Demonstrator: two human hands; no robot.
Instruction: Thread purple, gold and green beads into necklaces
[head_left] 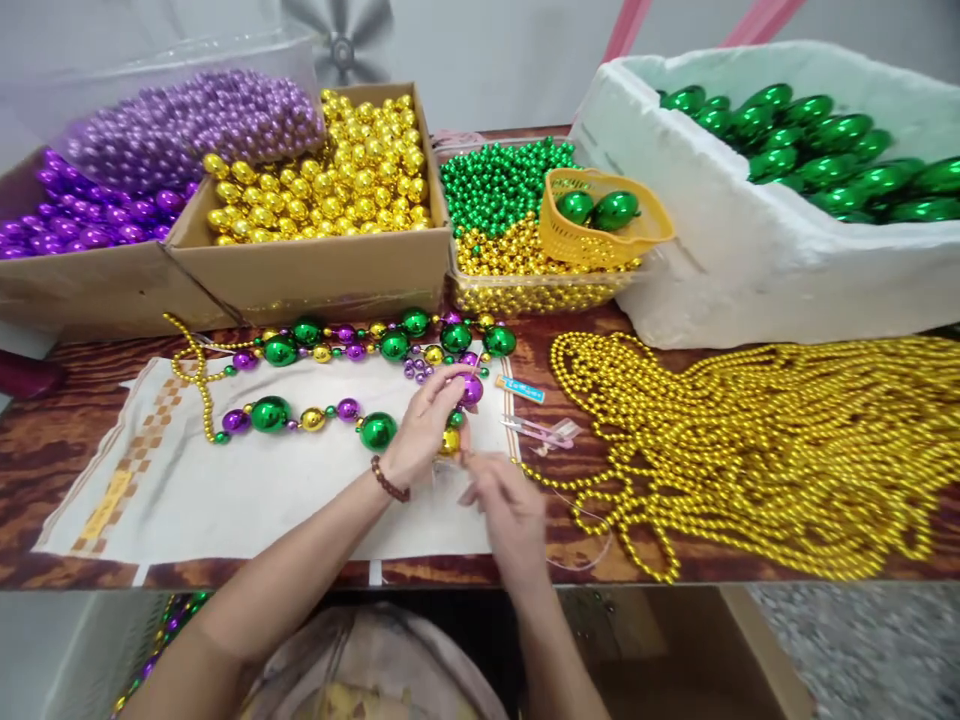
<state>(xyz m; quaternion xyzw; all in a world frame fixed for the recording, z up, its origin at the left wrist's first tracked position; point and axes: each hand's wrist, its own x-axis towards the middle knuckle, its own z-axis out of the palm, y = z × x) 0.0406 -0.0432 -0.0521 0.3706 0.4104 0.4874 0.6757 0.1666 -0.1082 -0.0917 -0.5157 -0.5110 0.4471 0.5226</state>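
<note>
My left hand (427, 430), with a brown bead bracelet (390, 480) at its wrist, is closed on a strand of beads. A purple bead (470, 389) and a gold bead (449, 441) show at its fingers. Just right of it, my right hand (510, 505) is pinched near the gold bead; what its fingertips hold is too small to make out. The strand runs left over a white cloth (300, 500), past a large green bead (378, 431). Another bead strand (280, 350) lies along the cloth's back edge.
Boxes of purple (112, 215) and gold beads (322, 180) stand behind. A clear tub (547, 290) bears a yellow basket (607, 240). At right are a foam box (735, 270) of green ornaments, gold bead chains (750, 450), a blue cutter (523, 389) and pink scissors (544, 430).
</note>
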